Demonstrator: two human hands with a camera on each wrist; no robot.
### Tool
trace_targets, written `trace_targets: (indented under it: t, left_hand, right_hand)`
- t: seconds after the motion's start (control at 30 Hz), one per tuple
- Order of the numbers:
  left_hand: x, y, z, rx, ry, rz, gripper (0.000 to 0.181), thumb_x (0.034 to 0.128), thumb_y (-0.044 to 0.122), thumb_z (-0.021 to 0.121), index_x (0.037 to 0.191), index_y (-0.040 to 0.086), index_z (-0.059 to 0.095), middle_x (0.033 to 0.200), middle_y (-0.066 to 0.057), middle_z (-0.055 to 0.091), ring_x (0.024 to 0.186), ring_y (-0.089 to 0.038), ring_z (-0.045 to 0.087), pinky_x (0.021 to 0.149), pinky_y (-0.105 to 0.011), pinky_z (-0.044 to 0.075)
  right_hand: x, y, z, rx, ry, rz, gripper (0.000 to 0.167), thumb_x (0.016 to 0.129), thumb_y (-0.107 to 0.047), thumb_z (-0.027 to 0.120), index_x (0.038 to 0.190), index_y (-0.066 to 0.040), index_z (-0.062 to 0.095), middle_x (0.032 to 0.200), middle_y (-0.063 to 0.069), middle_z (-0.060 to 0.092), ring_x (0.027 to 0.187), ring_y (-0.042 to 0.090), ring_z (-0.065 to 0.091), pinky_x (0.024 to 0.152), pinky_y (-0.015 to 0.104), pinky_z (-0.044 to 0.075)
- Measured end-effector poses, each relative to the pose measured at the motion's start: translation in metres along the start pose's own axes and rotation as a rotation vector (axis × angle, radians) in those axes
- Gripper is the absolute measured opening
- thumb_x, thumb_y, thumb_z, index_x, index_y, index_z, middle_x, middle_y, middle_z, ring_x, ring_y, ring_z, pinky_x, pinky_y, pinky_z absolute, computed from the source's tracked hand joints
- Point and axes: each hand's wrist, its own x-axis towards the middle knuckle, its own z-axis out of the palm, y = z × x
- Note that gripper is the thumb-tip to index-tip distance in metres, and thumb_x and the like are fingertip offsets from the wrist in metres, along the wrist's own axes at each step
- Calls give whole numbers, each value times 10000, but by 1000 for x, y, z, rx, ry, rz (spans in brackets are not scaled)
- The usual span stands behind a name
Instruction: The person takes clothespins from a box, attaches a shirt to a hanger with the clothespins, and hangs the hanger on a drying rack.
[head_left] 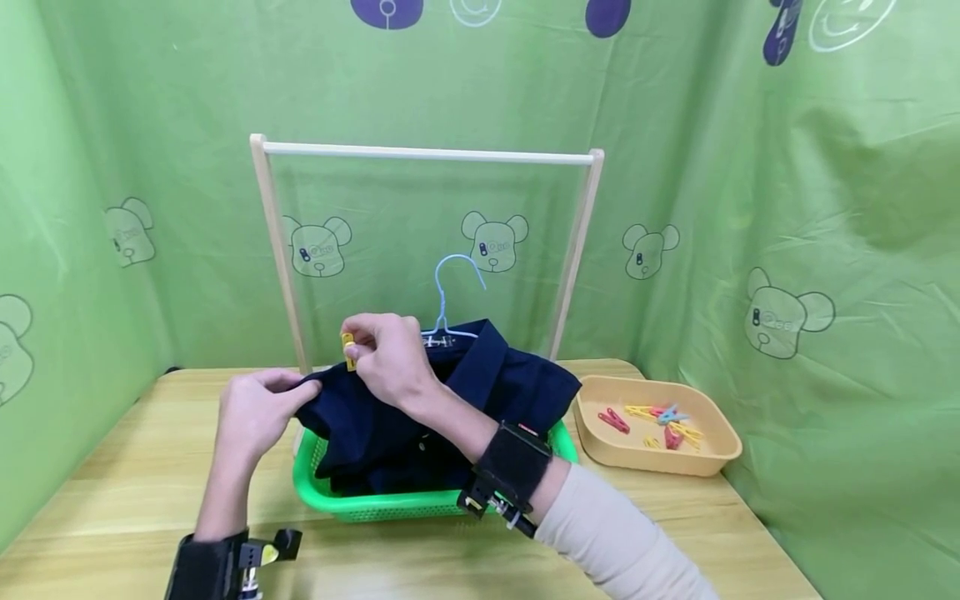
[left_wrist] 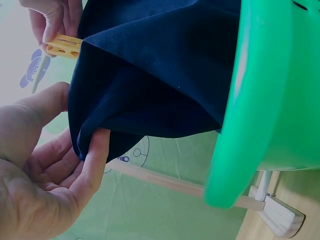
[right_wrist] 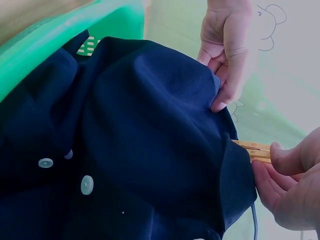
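Note:
A dark navy buttoned shirt point(head_left: 517, 383) lies bunched in a green basket point(head_left: 435, 506), with a light blue wire hanger point(head_left: 441, 292) inside its collar and the hook standing up. My left hand point(head_left: 255, 412) pinches the shirt's shoulder edge at the left; in the left wrist view that hand point(left_wrist: 45, 165) has fingers on both sides of the cloth. My right hand point(head_left: 393, 358) holds a yellow clothespin point(head_left: 348, 352) between thumb and fingers. In the right wrist view the clothespin point(right_wrist: 252, 149) meets the shirt's edge near the collar, its tip partly hidden by cloth.
Behind the basket stands a wooden rack with a white top rail point(head_left: 427, 153). On the right, a tan tray point(head_left: 600, 446) contains several red, yellow and blue clothespins point(head_left: 667, 417). Green printed curtains point(head_left: 825, 375) surround the wooden table point(head_left: 135, 483).

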Motion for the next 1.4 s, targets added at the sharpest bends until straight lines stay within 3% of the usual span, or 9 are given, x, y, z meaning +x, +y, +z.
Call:
trace_targets:
  t: [0.2, 0.37, 0.6, 0.8, 1.4]
  left_hand:
    - [0, 1, 0, -4, 2, -3, 407, 866, 450, 762, 1038, 82, 796, 968, -83, 790, 793, -96, 664, 678, -270, 496]
    - [0, 0, 0, -5, 2, -4, 405, 870, 444, 760, 1048, 82, 794, 992, -93, 788, 826, -122, 670, 688, -268, 495]
    - [-1, -1, -1, 11, 11, -4, 408, 867, 450, 762, 1043, 84, 797, 998, -94, 788, 911, -213, 689, 698, -275, 488]
    - [0, -1, 0, 15, 27, 1, 378, 859, 431, 768, 1009, 86, 805, 953, -73, 792, 842, -145, 675, 672, -257, 487]
    - [2, -3, 0, 23, 36, 16, 341, 864, 415, 761, 981, 98, 805, 919, -56, 783, 854, -187, 655, 667, -273, 477]
  right_hand:
    - [0, 0, 1, -35, -10, -15, 165, 826, 28, 723, 829, -136, 743, 686, -66, 674, 644, 31, 569, 659, 149, 440]
    - [0, 0, 2, -51, -24, -14, 146, 834, -4, 741, 841, -150, 745, 685, -83, 666, 636, 19, 570, 653, 142, 448]
    - [-1, -1, 3, -57, -80, 44, 189, 873, -44, 760, 1029, -151, 766, 884, -46, 770, 723, 12, 673, 675, 138, 493]
    - [-1, -3, 2, -38, -99, 83, 295, 885, -76, 769, 1176, -124, 753, 1044, -2, 786, 826, 38, 734, 714, 140, 528]
    - [-2, -9, 1, 1, -104, 129, 266, 898, -142, 779, 1155, -102, 726, 1104, 38, 778, 818, 52, 723, 676, 128, 509]
